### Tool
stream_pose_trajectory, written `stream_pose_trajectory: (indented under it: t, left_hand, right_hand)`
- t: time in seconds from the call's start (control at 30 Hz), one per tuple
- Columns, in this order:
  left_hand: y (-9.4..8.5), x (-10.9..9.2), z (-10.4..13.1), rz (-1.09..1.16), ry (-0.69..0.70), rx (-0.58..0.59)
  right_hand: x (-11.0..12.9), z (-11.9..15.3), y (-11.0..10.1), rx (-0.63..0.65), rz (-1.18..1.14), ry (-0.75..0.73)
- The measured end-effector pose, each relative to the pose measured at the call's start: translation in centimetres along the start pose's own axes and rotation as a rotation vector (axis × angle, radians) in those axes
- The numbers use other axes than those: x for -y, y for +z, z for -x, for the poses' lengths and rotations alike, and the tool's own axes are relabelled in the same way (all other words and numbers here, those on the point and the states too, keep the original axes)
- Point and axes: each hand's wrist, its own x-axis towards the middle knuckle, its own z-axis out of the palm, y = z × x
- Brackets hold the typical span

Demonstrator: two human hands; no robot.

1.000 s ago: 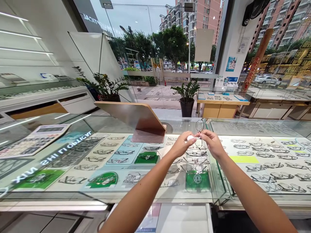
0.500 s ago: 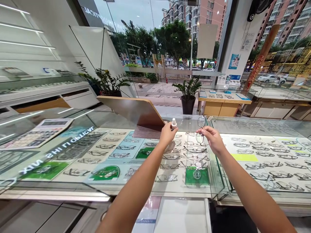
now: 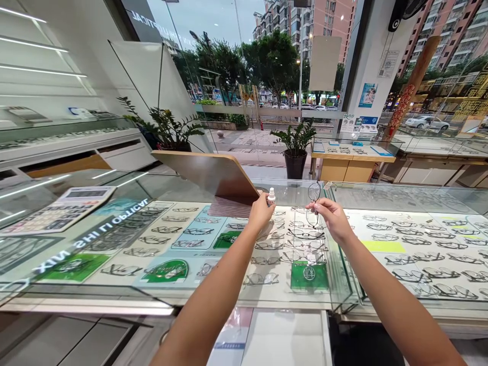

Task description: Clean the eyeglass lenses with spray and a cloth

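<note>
My left hand (image 3: pixel 261 211) is closed around a small white spray bottle (image 3: pixel 271 196), held upright above the glass counter. To its right, my right hand (image 3: pixel 331 216) pinches a pair of thin-framed round eyeglasses (image 3: pixel 314 192). The glasses are turned on end, one lens above my fingers and the other below. A small pale tag (image 3: pixel 328 186) shows near the upper lens. Just beyond my left hand stands the tilted mirror (image 3: pixel 213 173) with its wooden edge, close to the bottle.
Under the glass counter (image 3: pixel 244 300) lie rows of eyeglasses (image 3: pixel 266 261) and green display cards (image 3: pixel 309 276). A calculator (image 3: pixel 63 208) rests on the counter at the left. A second glass case (image 3: pixel 419 254) adjoins at right. Potted plants (image 3: pixel 295 147) stand beyond, near the window.
Both hands have shifted very slightly left, the bottle and the eyeglasses moving with them. My grip on each looks the same.
</note>
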Motion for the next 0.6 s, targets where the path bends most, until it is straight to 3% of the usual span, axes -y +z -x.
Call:
stream_pose_trajectory:
  t: [0.2, 0.4, 0.6]
  left_hand:
    - [-0.6, -1.0, 0.8, -0.025, -0.023, 0.001]
    - [-0.8, -2.6, 2.2, -0.074, -0.007, -0.100]
    - [-0.6, -2.8, 2.4, -0.111, 0.026, -0.123]
  right_hand:
    - [0.1, 0.0, 0.1, -0.001, -0.006, 0.000]
    - [0.3, 0.1, 0.1, 0.005, -0.002, -0.013]
    - [0.3, 0.2, 0.1, 0.007, -0.002, -0.015]
